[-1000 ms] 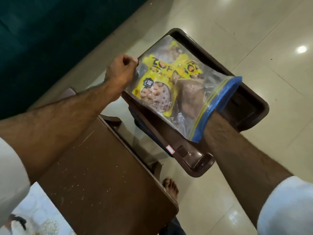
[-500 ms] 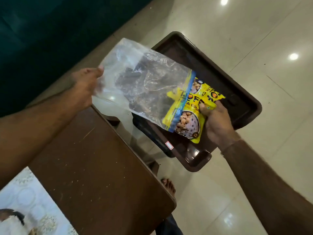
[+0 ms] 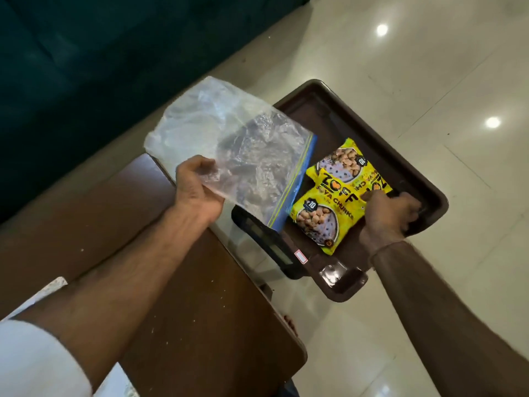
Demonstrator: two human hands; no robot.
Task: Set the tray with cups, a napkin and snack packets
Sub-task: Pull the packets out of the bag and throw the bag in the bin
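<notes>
Brown plastic forms the tray [image 3: 337,116], which is seen from the head camera with its near end overhanging the edge of the dark wooden bench [image 3: 177,282] above the pale tiled floor [image 3: 429,67]. Two yellow snack packets [image 3: 340,193] marked "soya chunks" are laid flat inside the tray, overlapping each other, the nearer one [image 3: 317,222] lying partly over the farther one [image 3: 343,161]. The right hand [image 3: 386,216] is lowered into the tray with its fingers curled at the right edge of the packets; whether the packets are pinched or merely touched cannot be told. A clear zip-lock bag [image 3: 240,150] with a blue seal strip is gripped by the left hand [image 3: 197,190] at one side and is held above the bench edge, its sealed end hanging over the left part of the tray. A black device [image 3: 266,242] is seen beneath the tray's left rim. A dark green sofa [image 3: 86,67] is visible beyond the bench.
</notes>
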